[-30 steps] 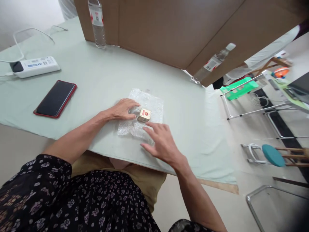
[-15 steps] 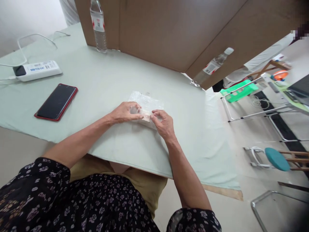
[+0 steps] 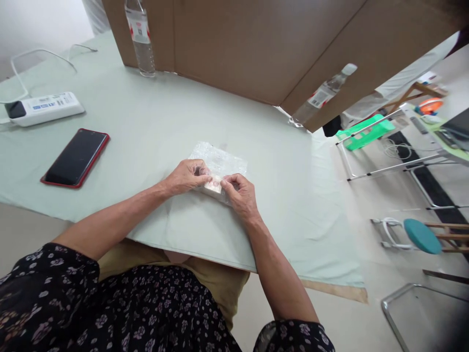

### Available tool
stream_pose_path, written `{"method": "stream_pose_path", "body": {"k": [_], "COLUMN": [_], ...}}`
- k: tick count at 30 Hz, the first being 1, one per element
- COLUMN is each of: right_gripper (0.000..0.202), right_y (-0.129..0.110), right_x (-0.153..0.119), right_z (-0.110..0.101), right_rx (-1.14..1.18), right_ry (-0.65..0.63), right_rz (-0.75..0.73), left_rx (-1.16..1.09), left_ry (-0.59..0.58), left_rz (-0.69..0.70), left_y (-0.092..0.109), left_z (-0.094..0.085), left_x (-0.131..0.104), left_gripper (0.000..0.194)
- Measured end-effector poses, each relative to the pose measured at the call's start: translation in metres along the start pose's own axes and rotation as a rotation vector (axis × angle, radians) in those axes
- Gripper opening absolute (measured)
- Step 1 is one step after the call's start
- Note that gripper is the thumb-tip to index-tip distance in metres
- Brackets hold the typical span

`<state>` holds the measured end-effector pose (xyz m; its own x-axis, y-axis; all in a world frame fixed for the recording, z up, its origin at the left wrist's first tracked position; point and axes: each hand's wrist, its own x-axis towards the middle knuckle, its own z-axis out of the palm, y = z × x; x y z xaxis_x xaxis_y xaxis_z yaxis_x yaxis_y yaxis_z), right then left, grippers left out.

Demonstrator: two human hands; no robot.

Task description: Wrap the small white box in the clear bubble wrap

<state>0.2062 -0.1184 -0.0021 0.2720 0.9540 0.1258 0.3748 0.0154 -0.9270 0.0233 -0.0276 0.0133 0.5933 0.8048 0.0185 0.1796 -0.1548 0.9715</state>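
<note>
A small cardboard box (image 3: 216, 185) is being held between the two hands, wrapped in a sheet of bubble wrap (image 3: 223, 161) that is lying on the table (image 3: 154, 127). The left hand (image 3: 186, 175) is being kept curled over the near-left end of the bundle, its fingers closed on the folded wrap; the right hand (image 3: 239, 194) is being pinched shut on the wrap at the other end, fingertips almost touching those of the left. Only a sliver of the box is being shown between them (the rest is covered by film and fingers). The loose flap beyond the fingertips is lying flat and unheld, so the fold is probably at risk of springing open if either pinch is being eased, and the box could slide out sideways. Far to the left of the left hand, a red-cased phone (image 3: 75, 157) and a white power strip (image 3: 44, 107) are being left alone.
</note>
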Motion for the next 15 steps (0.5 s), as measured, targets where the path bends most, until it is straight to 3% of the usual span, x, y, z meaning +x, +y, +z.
{"method": "stream_pose_path", "body": {"k": [7, 9, 12, 15], "right_gripper": [0.021, 0.021, 0.016, 0.013], "right_y": [0.005, 0.003, -0.006, -0.014], "right_x": [0.002, -0.001, -0.011, -0.021], "right_z": [0.0, -0.001, -0.003, 0.0], "right_rx": [-0.116, -0.287, -0.61, -0.786], "right_ry": [0.007, 0.1, 0.295, 0.277], "right_rz": [-0.06, -0.193, -0.508, -0.739], "left_rx": [-0.021, -0.026, -0.023, -0.02], "left_ry": [0.007, 0.008, 0.022, 0.024], "left_rz": [-0.037, -0.048, -0.045, -0.043], "left_y": [-0.001, -0.001, -0.002, -0.003], "left_z": [0.002, 0.002, 0.003, 0.003], "left_x": [0.001, 0.0, 0.0, 0.0], "left_gripper": [0.025, 0.025, 0.024, 0.024]}}
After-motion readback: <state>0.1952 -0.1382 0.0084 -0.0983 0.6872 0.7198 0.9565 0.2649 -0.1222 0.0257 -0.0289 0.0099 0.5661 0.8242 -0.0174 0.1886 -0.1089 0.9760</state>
